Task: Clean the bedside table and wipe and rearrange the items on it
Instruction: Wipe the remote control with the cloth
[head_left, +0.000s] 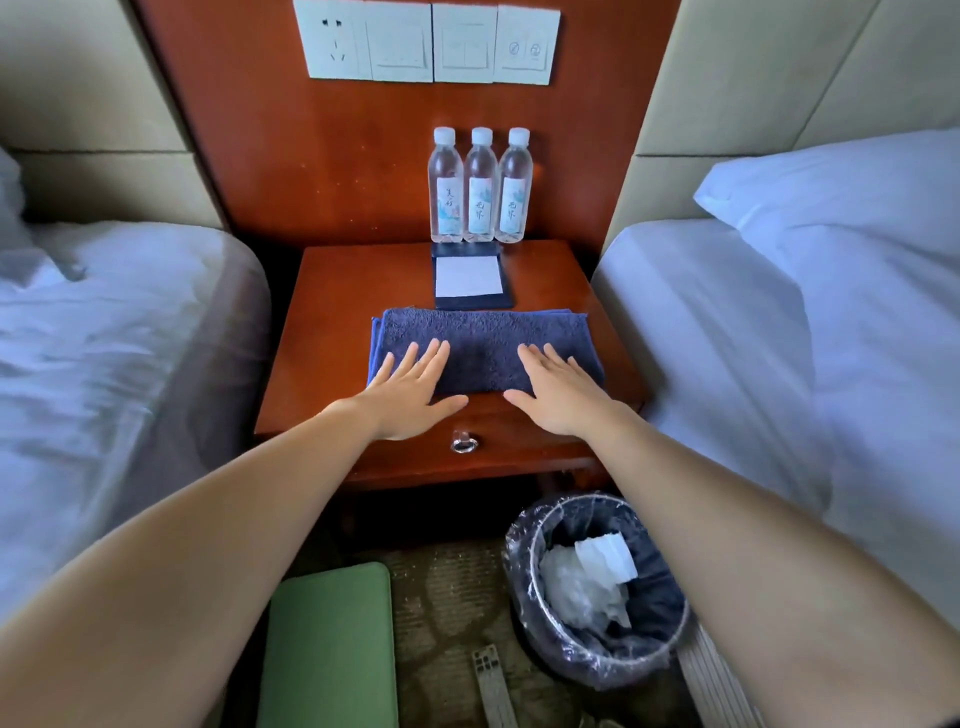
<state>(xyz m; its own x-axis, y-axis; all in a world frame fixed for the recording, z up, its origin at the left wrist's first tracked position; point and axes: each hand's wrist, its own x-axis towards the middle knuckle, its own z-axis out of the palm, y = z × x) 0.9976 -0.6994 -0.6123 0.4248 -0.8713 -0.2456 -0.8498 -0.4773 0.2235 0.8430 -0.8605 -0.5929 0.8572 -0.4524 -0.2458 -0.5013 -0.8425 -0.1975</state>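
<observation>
Hands flat, fingers straight: left hand and right hand press folded blue towel on bedside table; gripping nothing.

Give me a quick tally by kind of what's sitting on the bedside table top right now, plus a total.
Water bottles: 3
Notepad: 1
Blue towel: 1
Total: 5

Past the left hand and right hand, bottles bear brush-written Chinese labels, illegible; the switch plate shows two round signs.
</observation>
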